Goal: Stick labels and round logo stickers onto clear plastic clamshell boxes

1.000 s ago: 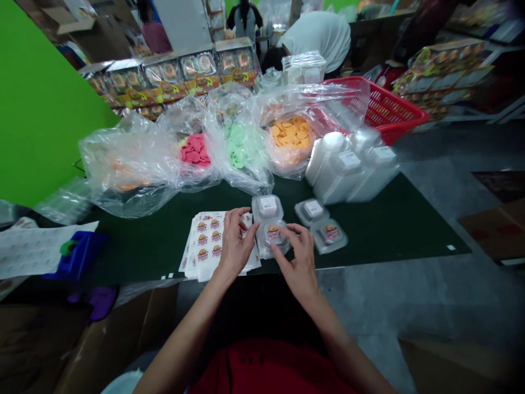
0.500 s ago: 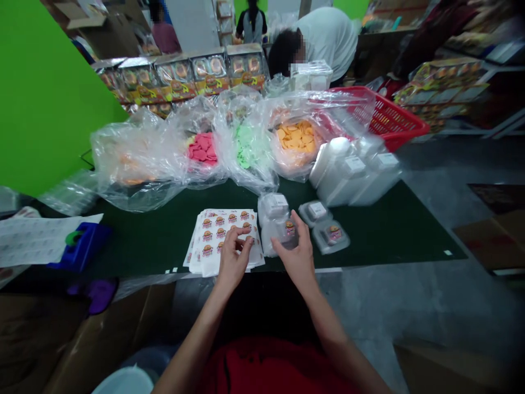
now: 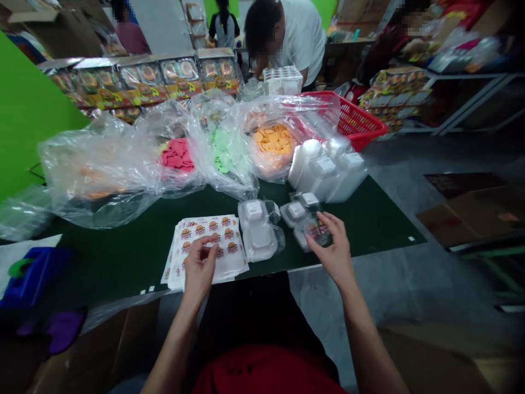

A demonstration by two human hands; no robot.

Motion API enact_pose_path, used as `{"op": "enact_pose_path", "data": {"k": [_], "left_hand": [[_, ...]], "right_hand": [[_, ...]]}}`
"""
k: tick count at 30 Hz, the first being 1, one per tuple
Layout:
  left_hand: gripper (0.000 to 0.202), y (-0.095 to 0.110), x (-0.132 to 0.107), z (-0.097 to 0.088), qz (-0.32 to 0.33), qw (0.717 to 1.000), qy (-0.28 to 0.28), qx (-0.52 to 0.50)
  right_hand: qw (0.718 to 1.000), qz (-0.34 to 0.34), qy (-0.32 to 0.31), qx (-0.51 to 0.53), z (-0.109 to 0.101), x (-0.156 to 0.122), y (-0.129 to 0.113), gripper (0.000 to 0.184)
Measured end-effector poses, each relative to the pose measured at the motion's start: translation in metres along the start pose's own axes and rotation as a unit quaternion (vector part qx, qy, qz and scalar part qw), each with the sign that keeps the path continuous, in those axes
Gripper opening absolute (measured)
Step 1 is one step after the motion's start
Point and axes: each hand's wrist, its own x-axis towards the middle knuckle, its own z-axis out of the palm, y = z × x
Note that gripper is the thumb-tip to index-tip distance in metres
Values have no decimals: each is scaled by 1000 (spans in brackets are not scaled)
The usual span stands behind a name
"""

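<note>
Right hand farther right, around one stickered clamshell

- A small clear plastic clamshell box with a burger sticker: closed, held just above the dark green desk, near its front edge.
- A white stack of burger sticker sheets: flat on the desk, slightly fanned.

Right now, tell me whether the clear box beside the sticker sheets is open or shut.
Open, it seems: the clear box lies flat as two joined halves side by side, one bearing a white label.
</note>
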Motion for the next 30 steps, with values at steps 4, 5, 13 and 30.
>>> {"op": "enact_pose_path", "data": {"k": [4,5,13,30], "left_hand": [[35,-16,-3,-15,-19,999,12,34],[35,-18,-4,-17,-20,999,10,45],[26,8,-12,-6,66,994,29,83],[16,44,-36,38,126,991,-42,8]], "right_hand": [[994,-7,-95,-51,7,1,34,54],[993,-6,-100,-60,11,1,39,54],[985,-24,-75,-155,17,-1,36,54],[989,-24,147,-5,60,-35,-41,34]]}}
